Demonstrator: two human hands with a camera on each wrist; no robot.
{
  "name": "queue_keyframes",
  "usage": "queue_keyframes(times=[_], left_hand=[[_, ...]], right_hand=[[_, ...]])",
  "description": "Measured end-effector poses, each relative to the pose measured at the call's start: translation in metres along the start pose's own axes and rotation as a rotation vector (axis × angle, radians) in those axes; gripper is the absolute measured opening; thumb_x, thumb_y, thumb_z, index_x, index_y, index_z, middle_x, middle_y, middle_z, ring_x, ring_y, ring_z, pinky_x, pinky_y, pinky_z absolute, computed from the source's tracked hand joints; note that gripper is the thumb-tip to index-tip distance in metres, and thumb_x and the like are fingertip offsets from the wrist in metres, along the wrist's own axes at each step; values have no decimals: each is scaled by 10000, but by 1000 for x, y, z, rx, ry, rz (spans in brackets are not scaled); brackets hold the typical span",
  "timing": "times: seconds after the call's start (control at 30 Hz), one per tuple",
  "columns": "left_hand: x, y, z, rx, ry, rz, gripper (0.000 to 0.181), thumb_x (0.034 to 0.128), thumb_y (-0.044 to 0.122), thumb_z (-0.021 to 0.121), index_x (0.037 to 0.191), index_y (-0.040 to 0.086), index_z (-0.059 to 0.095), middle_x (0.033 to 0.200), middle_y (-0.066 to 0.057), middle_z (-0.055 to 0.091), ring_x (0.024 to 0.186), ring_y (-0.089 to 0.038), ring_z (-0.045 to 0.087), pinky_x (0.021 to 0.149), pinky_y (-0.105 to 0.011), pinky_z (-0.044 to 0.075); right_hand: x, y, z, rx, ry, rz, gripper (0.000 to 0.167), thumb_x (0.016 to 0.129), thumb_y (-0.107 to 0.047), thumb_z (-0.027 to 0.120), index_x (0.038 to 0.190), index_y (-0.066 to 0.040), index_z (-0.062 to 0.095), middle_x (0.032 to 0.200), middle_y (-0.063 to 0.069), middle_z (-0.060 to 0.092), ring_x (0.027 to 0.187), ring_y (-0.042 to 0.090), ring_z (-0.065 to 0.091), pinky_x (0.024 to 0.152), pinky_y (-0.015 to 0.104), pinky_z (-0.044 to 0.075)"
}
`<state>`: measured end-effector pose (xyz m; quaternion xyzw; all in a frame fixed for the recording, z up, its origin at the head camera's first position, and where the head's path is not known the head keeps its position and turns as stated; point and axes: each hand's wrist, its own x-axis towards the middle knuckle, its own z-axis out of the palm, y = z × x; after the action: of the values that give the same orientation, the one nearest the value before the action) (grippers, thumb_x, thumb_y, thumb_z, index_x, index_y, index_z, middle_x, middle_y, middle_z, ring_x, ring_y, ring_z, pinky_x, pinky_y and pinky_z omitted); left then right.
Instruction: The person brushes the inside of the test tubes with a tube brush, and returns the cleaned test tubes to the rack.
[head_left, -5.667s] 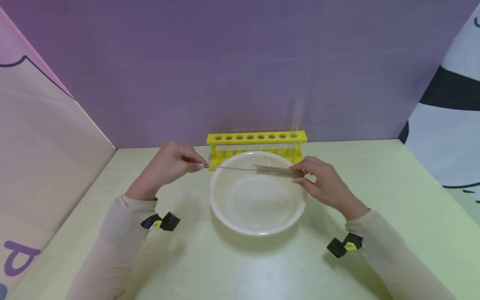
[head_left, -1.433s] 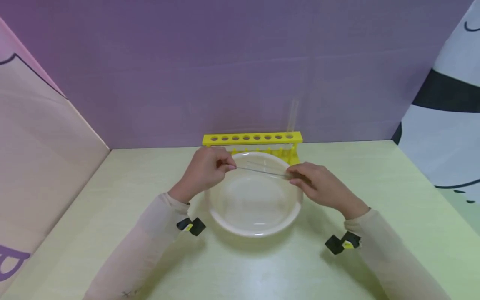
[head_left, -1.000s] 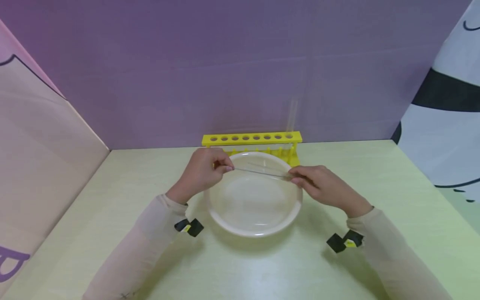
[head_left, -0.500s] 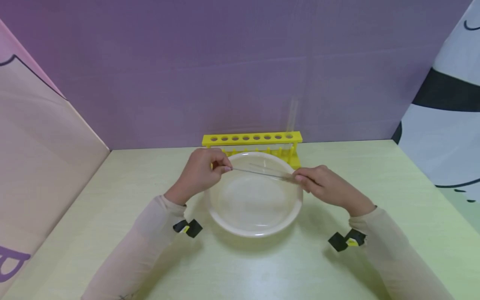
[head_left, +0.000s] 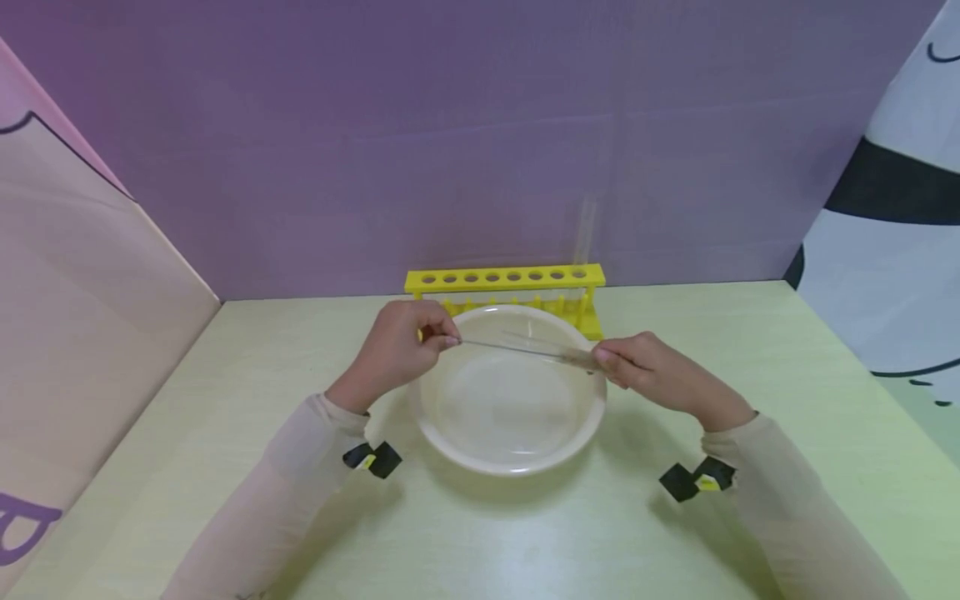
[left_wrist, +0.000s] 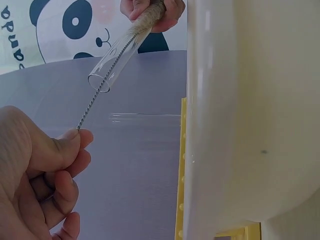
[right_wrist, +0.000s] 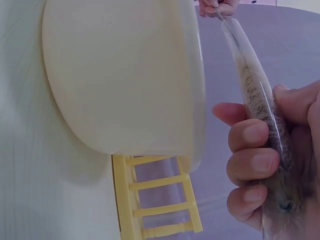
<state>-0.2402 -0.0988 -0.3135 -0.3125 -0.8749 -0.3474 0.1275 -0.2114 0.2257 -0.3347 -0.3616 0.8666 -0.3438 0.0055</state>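
Note:
Above the white basin [head_left: 450, 450], my left hand [head_left: 405, 342] pinches the twisted wire handle of a test tube brush [left_wrist: 90, 107] between thumb and forefinger. My right hand [head_left: 648, 371] has its fingers curled around a clear glass test tube [left_wrist: 112, 62]. The wire enters the tube's mouth, which points toward the left hand. Brownish bristles [right_wrist: 255, 85] fill much of the tube's inside in the right wrist view. The tube lies nearly level across the basin's right side, partly hidden by the right fingers.
Behind the basin stands a yellow test tube rack [head_left: 504, 277] with a row of holes. Another clear test tube [head_left: 586, 233] stands upright in its right-end hole. A purple backdrop [head_left: 480, 150] rises at the table's far edge.
Compared with 5.7 seconds ago, the left hand is nearer the right and the bristles sit deeper in the tube. Over the last second the hands have drawn slightly apart, exposing more wire.

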Motion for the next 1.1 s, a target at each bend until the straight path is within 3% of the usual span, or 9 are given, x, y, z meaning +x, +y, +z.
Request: queue_keyframes(times=[0.5, 0.87, 1.1], left_hand=[[-6, -1, -5, -2, 15, -3, 134, 791, -27, 703, 716, 84, 695, 663, 13, 601, 612, -127, 514, 592, -290, 449], [-9, -11, -9, 47, 99, 152, 184, 769, -71, 697, 697, 99, 690, 676, 17, 628, 596, -102, 513, 591, -298, 440], [-12, -15, -11, 18, 87, 131, 155, 771, -51, 716, 713, 93, 702, 684, 16, 631, 608, -104, 527, 590, -327, 463]], right_hand=[[-2, 2, -5, 46, -36, 29, 252, 1010, -110, 408, 870, -66, 612, 581, -129, 385, 501, 4, 341, 462, 226, 351], [-3, 2, -6, 59, -43, 46, 259, 1010, -108, 404, 891, -53, 627, 573, -127, 388, 489, 7, 331, 453, 225, 344], [-3, 1, -7, 43, -38, 35, 243, 1005, -106, 417, 889, -79, 628, 587, -130, 388, 505, 6, 341, 459, 221, 346]])
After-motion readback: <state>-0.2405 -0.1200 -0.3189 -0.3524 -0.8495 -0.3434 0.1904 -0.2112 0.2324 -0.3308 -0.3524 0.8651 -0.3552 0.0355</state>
